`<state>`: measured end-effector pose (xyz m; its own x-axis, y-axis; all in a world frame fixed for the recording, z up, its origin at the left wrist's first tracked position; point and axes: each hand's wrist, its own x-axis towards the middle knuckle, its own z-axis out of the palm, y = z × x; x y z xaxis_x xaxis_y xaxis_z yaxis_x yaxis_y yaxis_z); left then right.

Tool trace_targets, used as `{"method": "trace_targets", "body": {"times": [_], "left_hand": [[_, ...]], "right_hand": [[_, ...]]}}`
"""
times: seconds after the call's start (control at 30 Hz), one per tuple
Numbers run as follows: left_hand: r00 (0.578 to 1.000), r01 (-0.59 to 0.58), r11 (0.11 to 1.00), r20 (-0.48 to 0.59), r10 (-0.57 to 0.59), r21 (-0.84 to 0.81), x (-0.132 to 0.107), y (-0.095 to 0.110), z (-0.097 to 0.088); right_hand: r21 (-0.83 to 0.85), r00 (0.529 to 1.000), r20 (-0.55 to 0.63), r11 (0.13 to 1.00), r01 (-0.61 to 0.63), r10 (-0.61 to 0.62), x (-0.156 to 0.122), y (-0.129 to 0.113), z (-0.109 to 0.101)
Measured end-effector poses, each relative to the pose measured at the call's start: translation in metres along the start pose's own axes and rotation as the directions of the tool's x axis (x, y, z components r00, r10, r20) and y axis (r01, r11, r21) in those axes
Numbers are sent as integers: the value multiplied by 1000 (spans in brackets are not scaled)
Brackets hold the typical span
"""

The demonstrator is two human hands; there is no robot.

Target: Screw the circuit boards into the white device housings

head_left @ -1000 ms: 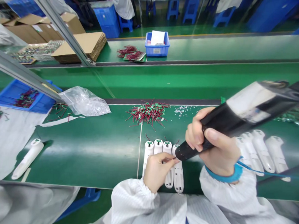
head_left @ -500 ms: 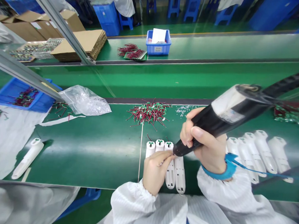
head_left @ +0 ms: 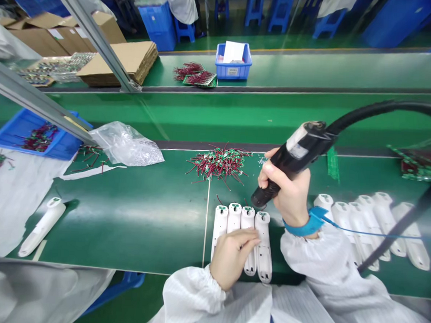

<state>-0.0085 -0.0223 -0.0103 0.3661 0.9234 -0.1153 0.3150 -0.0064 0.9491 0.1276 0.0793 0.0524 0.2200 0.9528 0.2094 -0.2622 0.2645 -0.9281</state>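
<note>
My right hand (head_left: 289, 188) is wrapped round a black electric screwdriver (head_left: 292, 156), its tip pointing down and left, above the top ends of a row of white plastic housings. Below it, my left hand (head_left: 233, 255) lies over the middle of that row. Its thumb and fingers are drawn together, and anything pinched there is too small to make out. The fingertips are at the rightmost housing (head_left: 264, 252). Small green circuit boards show in the tops of the row, including the leftmost housing (head_left: 220, 225). A blue wrist strap (head_left: 306, 225) circles my right wrist.
Beyond the row lies a heap of red-wired green boards (head_left: 221, 163), with tiny screws (head_left: 262, 160) beside it. More white housings (head_left: 383, 220) lie at right, near the screwdriver's black cable (head_left: 397, 105). At left are a plastic bag (head_left: 127, 144), a blue bin (head_left: 5, 131) and one housing (head_left: 43, 226).
My right hand and the screwdriver have pulled back from the rightmost housing's top, uncovering it. My left fingertips have slid down from there towards its middle.
</note>
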Motion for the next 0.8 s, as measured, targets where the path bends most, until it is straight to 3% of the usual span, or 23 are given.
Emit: {"method": "trace_targets", "body": {"times": [0.17,0.3,0.37,0.47,0.6,0.8], "left_hand": [[998,53,995,38,-50,-80,-1,1,-2],[986,157,971,-30,-165,-180,0,-1,-1],[957,248,919,-70,-281,-307,4,-2,-2],[915,336,786,-20,-404,-518,12,1,-7],[909,369,687,87,-409,-626,18,9,-14],[920,363,689,123,-373,-627,18,14,-14]], "right_hand": [[-5,1000,15,1000,-25,25,0,2,2],[28,1000,16,999,-23,22,-3,-7,2],[85,1000,23,996,-17,15,-5,-17,3],[208,999,47,978,-24,14,-8,-34,6],[268,998,62,963,-39,23,-12,-49,9],[275,998,37,960,-49,41,-14,-54,9]]}}
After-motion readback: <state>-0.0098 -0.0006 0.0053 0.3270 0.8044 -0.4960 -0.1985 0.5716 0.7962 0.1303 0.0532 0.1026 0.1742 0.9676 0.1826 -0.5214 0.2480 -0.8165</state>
